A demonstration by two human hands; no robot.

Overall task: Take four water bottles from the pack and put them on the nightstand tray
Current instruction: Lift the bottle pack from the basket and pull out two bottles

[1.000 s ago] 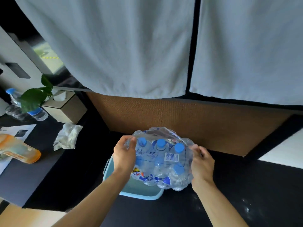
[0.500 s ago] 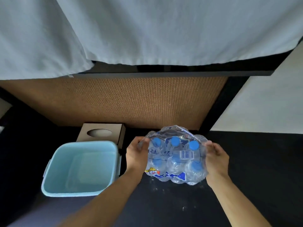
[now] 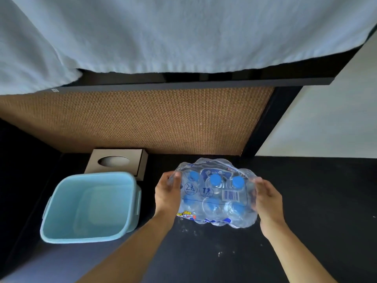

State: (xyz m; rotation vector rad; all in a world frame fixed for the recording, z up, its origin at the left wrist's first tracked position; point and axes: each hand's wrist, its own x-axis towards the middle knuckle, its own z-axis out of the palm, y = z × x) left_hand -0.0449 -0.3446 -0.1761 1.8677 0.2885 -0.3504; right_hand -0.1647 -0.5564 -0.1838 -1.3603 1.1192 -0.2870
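Observation:
A shrink-wrapped pack of water bottles (image 3: pixel 216 193) with blue caps stands on the dark nightstand top (image 3: pixel 306 201), caps facing up. My left hand (image 3: pixel 167 196) grips its left side and my right hand (image 3: pixel 265 201) presses against its right side. The clear wrap looks intact, with a barcode label on top. To the left sits a light blue square plastic tray (image 3: pixel 130 201), deep like a tub, with nothing inside.
A brown tissue box (image 3: pixel 117 160) stands behind the tray against a woven tan wall panel (image 3: pixel 142 119). White cloth (image 3: pixel 183 31) hangs above over a dark ledge. White specks dot the black top in front of the pack.
The pack moved right, off the blue tray, and now rests on the black top beside it. The view swung right, leaving the plant, loose bottle and paper out of sight.

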